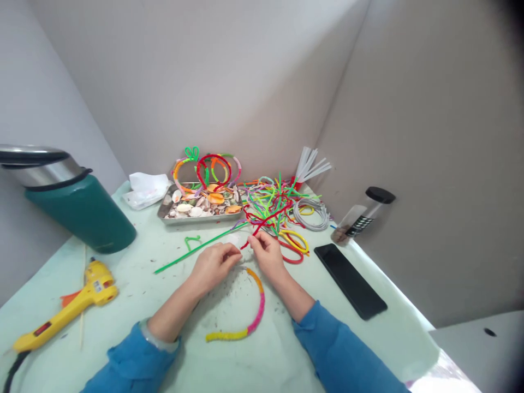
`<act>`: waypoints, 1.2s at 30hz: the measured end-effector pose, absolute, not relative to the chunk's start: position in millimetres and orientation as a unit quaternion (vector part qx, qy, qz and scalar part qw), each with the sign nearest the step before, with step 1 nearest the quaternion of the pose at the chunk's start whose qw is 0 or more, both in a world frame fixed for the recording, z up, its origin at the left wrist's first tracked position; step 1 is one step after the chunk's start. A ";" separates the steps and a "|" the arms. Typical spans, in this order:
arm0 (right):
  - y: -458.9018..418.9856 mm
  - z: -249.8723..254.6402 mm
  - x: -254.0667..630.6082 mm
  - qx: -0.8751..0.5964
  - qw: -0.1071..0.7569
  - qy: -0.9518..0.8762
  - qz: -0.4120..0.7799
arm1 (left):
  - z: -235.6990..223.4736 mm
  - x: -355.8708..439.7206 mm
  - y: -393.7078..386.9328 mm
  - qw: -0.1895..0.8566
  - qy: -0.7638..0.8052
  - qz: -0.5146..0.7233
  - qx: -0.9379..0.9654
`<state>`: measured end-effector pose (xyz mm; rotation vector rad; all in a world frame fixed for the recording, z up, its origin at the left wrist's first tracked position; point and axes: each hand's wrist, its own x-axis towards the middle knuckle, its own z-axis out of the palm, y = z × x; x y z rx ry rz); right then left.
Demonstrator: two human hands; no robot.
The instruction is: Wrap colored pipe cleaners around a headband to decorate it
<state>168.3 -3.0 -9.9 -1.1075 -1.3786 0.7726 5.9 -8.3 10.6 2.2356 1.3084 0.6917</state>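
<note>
My left hand (pixel 213 264) and my right hand (pixel 267 253) rest close together on the pale green table (pixel 123 305), fingers pinched. Between their fingertips lies a small whitish piece I cannot make out, and the end of a red pipe cleaner (pixel 262 224) runs up from my right fingers into the pile of coloured pipe cleaners (pixel 275 204). A curved band wrapped in yellow, pink and orange (pixel 250 316) lies on the table just below my hands. A long green pipe cleaner (pixel 196 250) stretches leftward beside my left hand.
A metal tray (pixel 170 210) of seashells with wrapped hoops (pixel 213 166) behind it stands at the back. A yellow glue gun (pixel 67 311) and a green flask (pixel 77 204) sit left. A black phone (pixel 350 280), a jar (pixel 362 221), grey wire (pixel 313 214) and white sticks (pixel 311 164) lie right.
</note>
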 end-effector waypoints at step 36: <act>-10.6 -11.2 166.9 -0.464 0.484 -0.675 0.306 | 13.5 3.0 -8.7 0.356 0.458 0.227 0.782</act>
